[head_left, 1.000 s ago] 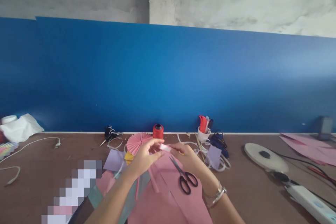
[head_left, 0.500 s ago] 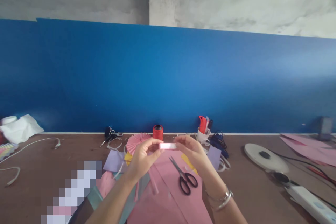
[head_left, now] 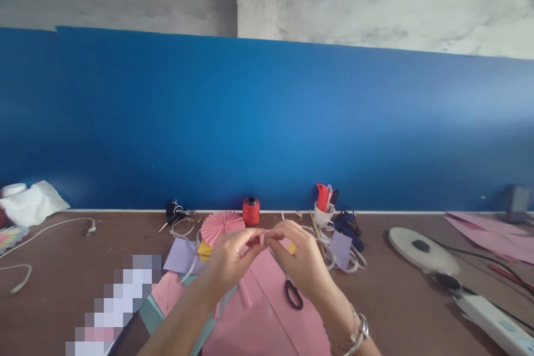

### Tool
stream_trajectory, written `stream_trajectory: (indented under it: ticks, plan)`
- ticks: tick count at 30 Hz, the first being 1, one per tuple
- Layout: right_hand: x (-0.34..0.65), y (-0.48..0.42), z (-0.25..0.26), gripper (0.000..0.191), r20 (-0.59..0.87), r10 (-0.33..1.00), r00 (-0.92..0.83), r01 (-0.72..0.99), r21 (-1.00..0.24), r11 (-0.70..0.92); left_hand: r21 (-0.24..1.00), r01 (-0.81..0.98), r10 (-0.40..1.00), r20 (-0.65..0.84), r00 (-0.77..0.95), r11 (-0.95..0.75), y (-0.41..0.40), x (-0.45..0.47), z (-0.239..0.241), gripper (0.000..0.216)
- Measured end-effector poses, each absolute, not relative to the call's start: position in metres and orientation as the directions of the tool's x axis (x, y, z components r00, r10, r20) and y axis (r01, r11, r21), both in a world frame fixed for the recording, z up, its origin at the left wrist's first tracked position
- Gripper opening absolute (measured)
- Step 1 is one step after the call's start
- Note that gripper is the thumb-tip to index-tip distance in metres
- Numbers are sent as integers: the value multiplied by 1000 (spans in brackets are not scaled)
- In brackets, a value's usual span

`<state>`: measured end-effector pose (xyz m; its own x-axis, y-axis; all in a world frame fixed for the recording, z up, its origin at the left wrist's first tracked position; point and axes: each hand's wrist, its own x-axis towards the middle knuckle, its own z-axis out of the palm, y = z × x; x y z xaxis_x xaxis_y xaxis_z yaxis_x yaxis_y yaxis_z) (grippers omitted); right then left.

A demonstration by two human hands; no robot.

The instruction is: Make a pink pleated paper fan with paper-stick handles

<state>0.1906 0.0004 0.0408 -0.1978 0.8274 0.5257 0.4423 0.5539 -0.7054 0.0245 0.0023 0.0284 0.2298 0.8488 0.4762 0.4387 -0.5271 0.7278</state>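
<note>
Both our hands, left hand (head_left: 231, 258) and right hand (head_left: 299, 260), pinch a small pink strip (head_left: 262, 238) between fingertips; its axis seems sideways, blurred; no writing shows.

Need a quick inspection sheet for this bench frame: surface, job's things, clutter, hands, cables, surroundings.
Surface: brown table, crowded in the middle.
Job's things: small pink paper piece pinched between both hands; pink paper sheets under them; black-handled scissors partly hidden by the right hand.
Clutter: pink paper fan, red thread spool, white cup of pens, purple paper, white round disc.
Hands: left hand and right hand meet fingertip to fingertip on the piece.
Cables: white cable at left; power strip at right.
Surroundings: blue panel, grey concrete wall.
</note>
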Motion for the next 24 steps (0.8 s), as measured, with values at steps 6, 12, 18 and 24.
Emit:
stream_trajectory:
  ticks: [6, 12, 18, 24]
  plan:
    - [194, 0, 45, 9, 414, 886, -211, 404, -788, 465, 756, 391, 848, 421, 322, -524, -1, 22, 33, 21]
    - [195, -2, 50, 10, 323, 921, -218, 388, -837, 386, 767, 380, 853, 423, 306, -517, -3, 23, 34, 22]
    - [195, -3, 54, 10, 294, 932, -211, 402, -843, 357, 731, 378, 820, 458, 344, -567, -3, 23, 32, 24]
    - [195, -3, 51, 11, 321, 920, -226, 436, -811, 390, 714, 441, 838, 441, 321, -544, -1, 24, 29, 21]
